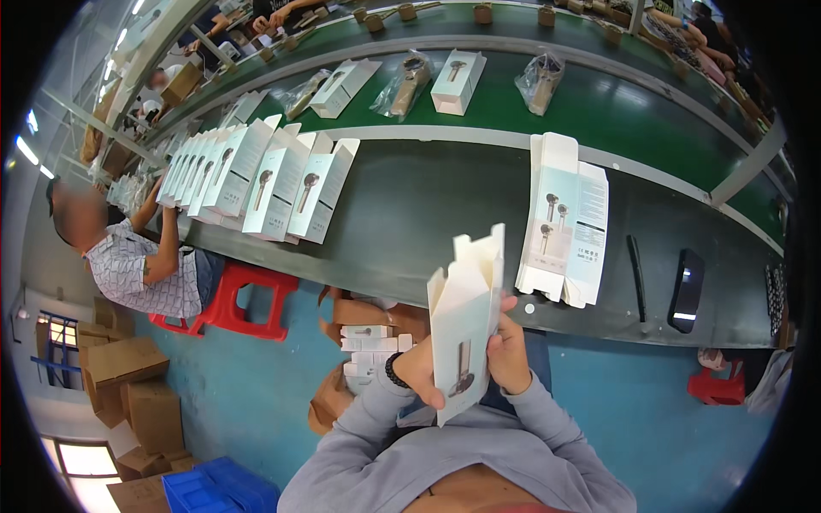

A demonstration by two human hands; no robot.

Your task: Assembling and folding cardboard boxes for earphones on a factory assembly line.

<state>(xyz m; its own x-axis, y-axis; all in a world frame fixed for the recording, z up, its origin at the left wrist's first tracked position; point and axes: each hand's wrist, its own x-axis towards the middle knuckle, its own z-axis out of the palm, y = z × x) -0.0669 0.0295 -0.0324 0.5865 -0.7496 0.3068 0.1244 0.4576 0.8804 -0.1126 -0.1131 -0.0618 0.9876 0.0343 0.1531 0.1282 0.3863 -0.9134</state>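
Observation:
In front of my body I hold a pale blue and white carton (451, 338) with a picture of a handheld device on it. Its flaps stand up at the top end. My left hand (416, 372) is closed on its lower left side, with a dark bead bracelet at the wrist. On the opposite side my right hand (508, 352) grips the same carton. Beyond it, a stack of flat, unfolded cartons (560, 231) lies on the dark bench (402, 205). To the left stand several formed cartons (278, 184) in a row, top flaps up.
A green conveyor belt (496, 77) behind the bench carries cartons and bagged brown items (540, 83). A black pen (637, 278) and a phone (686, 291) lie at right. A person (150, 256) sits at left beside a red stool (248, 299). Below is an open brown box (329, 398) of cartons.

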